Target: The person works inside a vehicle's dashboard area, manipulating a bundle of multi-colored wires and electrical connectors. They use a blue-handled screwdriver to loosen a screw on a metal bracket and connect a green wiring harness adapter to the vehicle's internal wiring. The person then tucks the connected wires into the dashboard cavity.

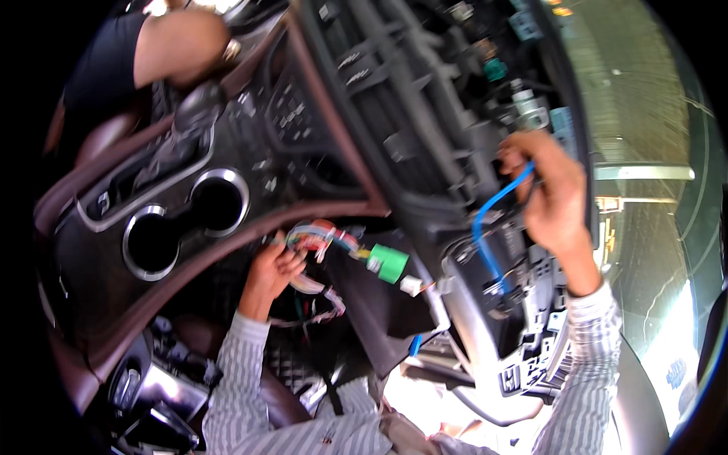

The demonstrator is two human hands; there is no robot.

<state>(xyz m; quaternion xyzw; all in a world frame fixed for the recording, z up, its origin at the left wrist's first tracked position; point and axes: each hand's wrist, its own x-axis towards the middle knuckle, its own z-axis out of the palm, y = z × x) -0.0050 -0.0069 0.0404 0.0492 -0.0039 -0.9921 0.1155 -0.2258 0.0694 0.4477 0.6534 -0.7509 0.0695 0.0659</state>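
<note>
1. Step in hand, by my reading: handling loose wiring at a stripped-open dashboard (425, 193), both hands working.
2. Left hand (274, 274) is grasping a bundle of coloured wires (322, 232), fingers curling round its near end, beside the console (262, 221).
3. Bundle is arching rightward from the grip; a green plug (387, 263) is hanging at its far end, clear of the fingers, with a white plug (410, 286) sitting just beside.
4. Right hand (553, 193) is curling over the dashboard; a blue cable (478, 225) is meeting its fingers. Cannot tell whether they are pinching it.
5. Next move is probably calling for keeping both strands untangled.
</note>
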